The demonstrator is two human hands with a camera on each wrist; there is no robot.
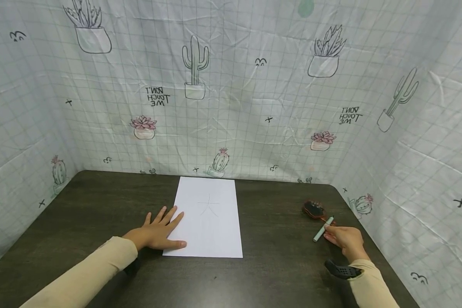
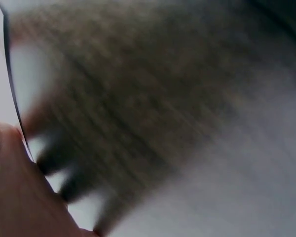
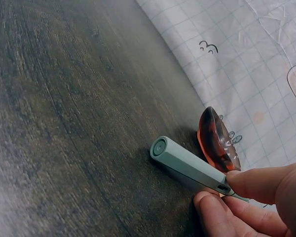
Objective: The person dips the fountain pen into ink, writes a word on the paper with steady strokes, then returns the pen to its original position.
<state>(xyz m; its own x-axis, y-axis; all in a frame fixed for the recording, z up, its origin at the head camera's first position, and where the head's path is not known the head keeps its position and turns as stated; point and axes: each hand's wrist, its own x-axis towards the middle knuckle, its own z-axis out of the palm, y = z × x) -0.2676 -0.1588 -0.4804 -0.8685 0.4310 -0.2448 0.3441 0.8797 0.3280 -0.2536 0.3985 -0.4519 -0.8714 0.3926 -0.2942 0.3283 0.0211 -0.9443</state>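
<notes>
My left hand (image 1: 156, 233) lies with fingers spread over the left edge of a white sheet of paper (image 1: 215, 235). Thin strokes on the sheet form a cross with two slanting legs. In the left wrist view, part of the left hand (image 2: 19, 187) shows at the lower left, mostly blurred. At the right of the table, my right hand (image 1: 346, 240) pinches a pale green pen-like stick (image 1: 320, 233) between thumb and fingers. Its six-sided barrel (image 3: 187, 163) points away from the hand in the right wrist view. Just beyond lies a glossy amber-and-dark oval object (image 1: 314, 209) with a narrow handle.
The dark wood-look table (image 1: 269, 273) has a white cloth (image 1: 238, 85) with cactus prints and a grid behind it and along both sides. A black strap (image 1: 342, 270) circles the right wrist. The paper's far edge reaches close to the back cloth.
</notes>
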